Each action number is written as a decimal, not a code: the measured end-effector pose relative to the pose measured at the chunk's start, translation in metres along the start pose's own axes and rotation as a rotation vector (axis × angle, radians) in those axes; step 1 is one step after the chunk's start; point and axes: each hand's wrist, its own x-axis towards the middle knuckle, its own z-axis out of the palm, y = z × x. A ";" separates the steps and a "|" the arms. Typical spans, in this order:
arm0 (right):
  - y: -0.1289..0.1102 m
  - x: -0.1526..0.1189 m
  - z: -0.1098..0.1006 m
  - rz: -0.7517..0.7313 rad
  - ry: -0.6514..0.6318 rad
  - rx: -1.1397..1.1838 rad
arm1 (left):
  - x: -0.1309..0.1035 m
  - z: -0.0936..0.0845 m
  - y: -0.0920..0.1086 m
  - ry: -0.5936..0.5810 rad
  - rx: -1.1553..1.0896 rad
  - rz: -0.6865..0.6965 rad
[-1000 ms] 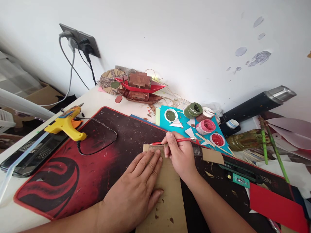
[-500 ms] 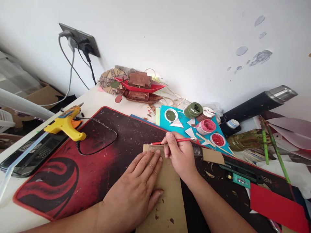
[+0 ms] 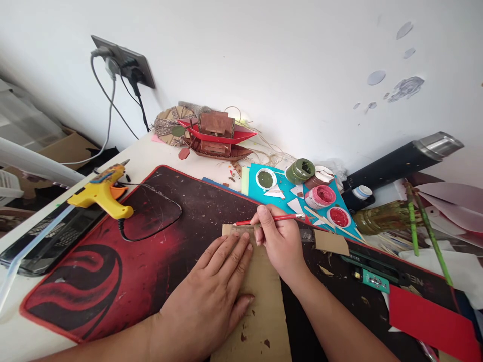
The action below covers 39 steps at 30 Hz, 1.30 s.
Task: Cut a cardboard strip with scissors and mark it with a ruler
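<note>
A strip of brown cardboard [image 3: 264, 291] lies lengthwise in front of me, with dark flakes on its near part. My left hand [image 3: 211, 289] rests flat on it, fingers stretched out, the fingertips pressing on a clear ruler [image 3: 307, 235] laid across the far end. In my right hand [image 3: 277, 239] a red pencil [image 3: 285, 217] is pinched between thumb and fingers. Its tip points left and meets the cardboard along the ruler's far edge. Part of the ruler is hidden under my right hand.
A yellow hot glue gun [image 3: 101, 196] stands at the left on the dark mat [image 3: 151, 271]. Two model boats [image 3: 217, 136] sit by the wall. Open paint jars [image 3: 320, 196] stand on blue paper. A green cutter [image 3: 373, 264], red card [image 3: 430, 314] and black flask [image 3: 392, 161] are at the right.
Both hands, the pencil, the ruler and the cardboard look the same as before. The view has shifted only very slightly.
</note>
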 end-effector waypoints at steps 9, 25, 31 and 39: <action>-0.002 0.000 0.001 -0.033 0.000 -0.062 | 0.002 -0.002 0.000 0.034 0.021 0.003; -0.001 0.001 0.001 -0.036 -0.015 -0.040 | 0.001 -0.002 -0.001 0.014 0.022 -0.003; 0.000 0.000 0.000 -0.039 -0.017 0.011 | 0.002 -0.002 0.000 0.035 0.027 0.010; 0.000 0.001 0.000 -0.063 -0.017 -0.063 | 0.003 -0.003 0.000 0.042 0.029 0.014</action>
